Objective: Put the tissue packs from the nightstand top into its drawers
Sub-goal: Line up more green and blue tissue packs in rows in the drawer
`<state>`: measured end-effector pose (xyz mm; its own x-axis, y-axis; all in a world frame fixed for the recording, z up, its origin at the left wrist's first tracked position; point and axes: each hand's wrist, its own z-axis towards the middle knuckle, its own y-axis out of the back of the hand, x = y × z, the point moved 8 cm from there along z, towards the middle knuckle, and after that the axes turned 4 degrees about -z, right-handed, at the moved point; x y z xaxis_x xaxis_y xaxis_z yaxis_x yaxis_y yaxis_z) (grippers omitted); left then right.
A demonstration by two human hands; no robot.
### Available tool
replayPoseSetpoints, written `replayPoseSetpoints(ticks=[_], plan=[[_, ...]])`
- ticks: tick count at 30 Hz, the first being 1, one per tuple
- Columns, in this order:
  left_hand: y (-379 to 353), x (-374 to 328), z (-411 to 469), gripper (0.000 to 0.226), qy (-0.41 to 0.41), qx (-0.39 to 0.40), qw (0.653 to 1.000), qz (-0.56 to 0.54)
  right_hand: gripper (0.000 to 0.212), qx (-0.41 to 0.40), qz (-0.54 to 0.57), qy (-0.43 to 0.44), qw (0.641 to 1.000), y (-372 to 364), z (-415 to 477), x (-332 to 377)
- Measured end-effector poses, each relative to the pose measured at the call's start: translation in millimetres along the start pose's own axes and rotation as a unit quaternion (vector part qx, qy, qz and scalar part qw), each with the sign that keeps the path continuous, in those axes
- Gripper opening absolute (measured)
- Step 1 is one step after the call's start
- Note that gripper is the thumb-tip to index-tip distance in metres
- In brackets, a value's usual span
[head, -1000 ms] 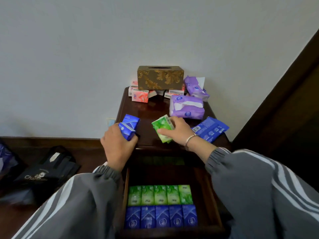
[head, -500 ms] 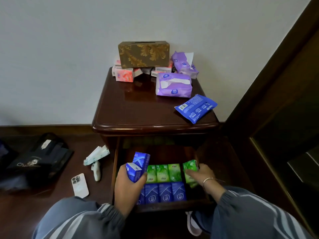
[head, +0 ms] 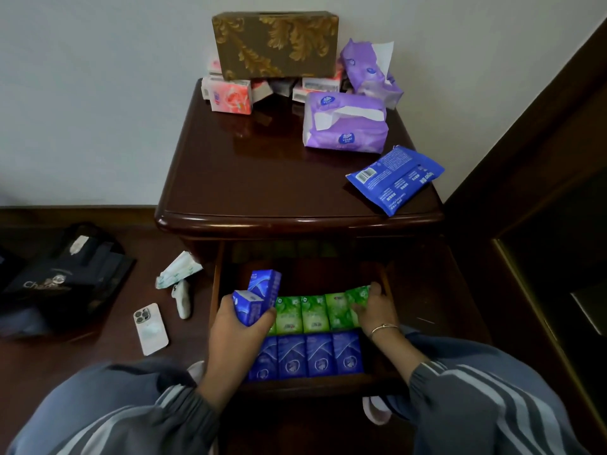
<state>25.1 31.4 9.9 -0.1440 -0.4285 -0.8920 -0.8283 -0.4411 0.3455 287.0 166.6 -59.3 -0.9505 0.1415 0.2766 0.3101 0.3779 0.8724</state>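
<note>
Tissue packs lie in two places here: some on the nightstand surface [head: 262, 178], the rest in its open drawer [head: 215, 290]. In the drawer we see a row of green packs [head: 302, 313] standing side by side, and in front of it, nearer to us, a row of blue packs [head: 312, 356].

Our left grip [head: 239, 336] is clenched around two small blue packs [head: 258, 297] and holds them above the left end of the green row.

Our right grip [head: 377, 310] grasps the last green pack [head: 359, 297] at the right end of that row. The fingers lie over its face and the thumb hooks its far edge, close to the drawer's right wall.

On the surface, a brown patterned tissue box [head: 276, 44] rests on top of several pink packs [head: 230, 96] against the wall. One open purple pack [head: 345, 126] lies flat in front of them and a second purple pack [head: 368, 70] leans tilted behind it. A flat blue pack [head: 394, 178] sits at the front right corner, its end reaching over the edge.

On the floor to the left lie a phone [head: 150, 328] face down, a crumpled pale pack [head: 179, 269] and a black bag [head: 59, 284].
</note>
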Motion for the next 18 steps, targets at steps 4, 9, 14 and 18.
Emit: replayPoseSetpoints(ticks=[4, 9, 14, 18], plan=[[-1.9, -1.3, 1.5, 0.033, 0.024, 0.014, 1.000, -0.013, 0.059, 0.041, 0.005, 0.002, 0.999, -9.5, 6.4, -8.4], [-4.4, -3.6, 1.1, 0.033, 0.038, 0.019, 0.999, -0.011, 0.060, 0.095, 0.058, -0.021, 0.994, -18.2, 6.4, -12.2], [-6.0, -4.4, -2.5, 0.032, 0.044, 0.035, 0.998, -0.012, 0.059, 0.028, 0.013, 0.026, 0.999, -9.6, 1.6, -1.6], [-7.0, -4.3, -3.1, 0.035, 0.054, 0.044, 0.998, 0.000, 0.062, -0.026, -0.048, 0.060, 0.997, -2.6, 1.2, 4.1]])
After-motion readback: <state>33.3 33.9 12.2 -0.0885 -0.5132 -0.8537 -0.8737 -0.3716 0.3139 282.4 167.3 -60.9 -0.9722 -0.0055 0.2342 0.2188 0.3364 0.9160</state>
